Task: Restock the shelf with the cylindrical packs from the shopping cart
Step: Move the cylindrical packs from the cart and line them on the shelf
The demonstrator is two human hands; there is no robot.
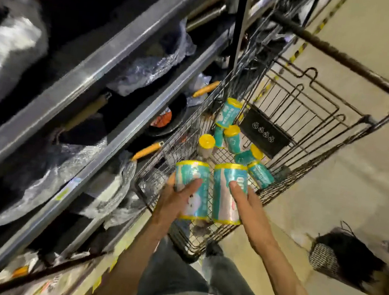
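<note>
A: Nearest, left hand (178,194) curled round one teal pack (191,188), grip clamped tight.

B: Right hand (246,202) wrapped on a second pack (227,193), touching the first, both above the cart (309,161).

A: Farther in, loose packs (234,137) lying in the basket.

B: Shelf (110,102) just left, holding wrapped pans.

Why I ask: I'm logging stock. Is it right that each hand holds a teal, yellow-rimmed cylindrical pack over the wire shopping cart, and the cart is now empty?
Not quite. In the head view, the left hand and right hand do each hold a teal, yellow-rimmed cylindrical pack over the wire shopping cart, but the cart is not empty: several more packs lie inside it.
</note>
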